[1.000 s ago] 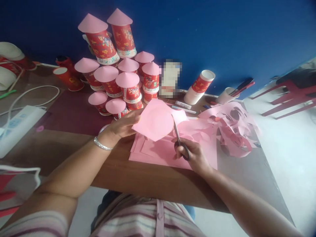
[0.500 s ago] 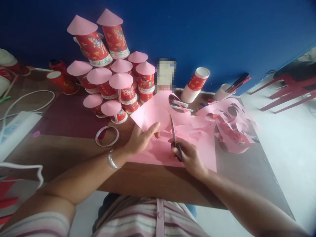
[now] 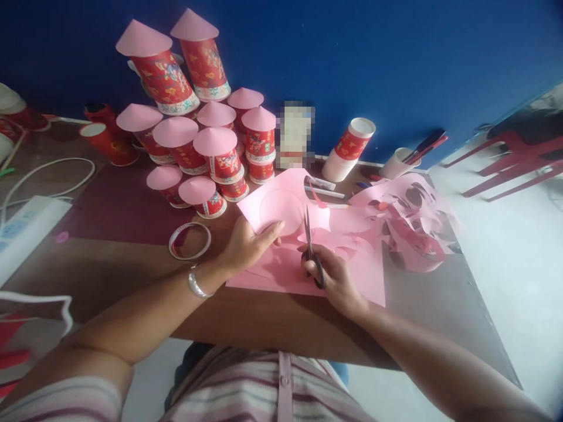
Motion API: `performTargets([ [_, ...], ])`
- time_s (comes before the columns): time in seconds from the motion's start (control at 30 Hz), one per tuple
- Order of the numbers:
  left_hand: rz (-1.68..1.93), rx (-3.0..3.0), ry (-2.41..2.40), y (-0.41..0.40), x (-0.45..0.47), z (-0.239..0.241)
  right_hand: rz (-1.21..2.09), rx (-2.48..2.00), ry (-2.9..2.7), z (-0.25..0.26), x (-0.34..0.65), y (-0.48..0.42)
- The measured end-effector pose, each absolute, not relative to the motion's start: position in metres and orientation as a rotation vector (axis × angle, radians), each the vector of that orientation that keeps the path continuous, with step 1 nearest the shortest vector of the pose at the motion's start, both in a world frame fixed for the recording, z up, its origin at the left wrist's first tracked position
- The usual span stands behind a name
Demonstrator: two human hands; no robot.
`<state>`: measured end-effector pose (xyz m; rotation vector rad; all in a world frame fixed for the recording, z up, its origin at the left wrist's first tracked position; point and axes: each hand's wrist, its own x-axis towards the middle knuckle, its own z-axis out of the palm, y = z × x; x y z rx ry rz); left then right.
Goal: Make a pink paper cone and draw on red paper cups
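Observation:
Between thumb and fingers my left hand (image 3: 250,240) grips a sheet of pink paper (image 3: 277,205) with a round outline drawn on it. The paper is tilted up above the table, and its right side has a cut edge. My right hand (image 3: 336,278) is closed round the handles of a pair of scissors (image 3: 311,252). The blades point away from me, at the right edge of the drawn circle, slightly apart. Under both hands lies a larger pink sheet (image 3: 352,275), with loose pink pieces on it.
Several red paper-cup lanterns (image 3: 224,164) with pink cone tops stand at the back left. A tape roll (image 3: 190,241) lies left of my left hand. Pink offcuts (image 3: 417,228) are heaped at the right, near a pen cup (image 3: 396,164). A white power strip (image 3: 33,234) is far left.
The held paper has shifted and lowered slightly, and its cut strip at the upper right hangs differently. The scissors have stayed near the circle's right edge. My view has moved a little.

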<state>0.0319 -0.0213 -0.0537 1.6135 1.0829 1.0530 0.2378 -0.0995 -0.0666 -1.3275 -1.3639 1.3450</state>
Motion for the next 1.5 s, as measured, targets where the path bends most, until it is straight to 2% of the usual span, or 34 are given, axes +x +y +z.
performTargets([
  [0.27, 0.976, 1.579, 0.996, -0.028, 0.039, -0.041, 1.293, -1.276, -1.368, -0.069, 0.236, -0.097],
  [0.9, 0.945, 1.434, 1.006, -0.029, 0.038, -0.052, 1.280, -1.309, -1.328, -0.064, 0.234, -0.095],
  [1.5, 0.924, 1.581, 0.998, -0.028, 0.035, -0.044, 1.234, -1.330, -1.392, -0.067, 0.239, -0.095],
])
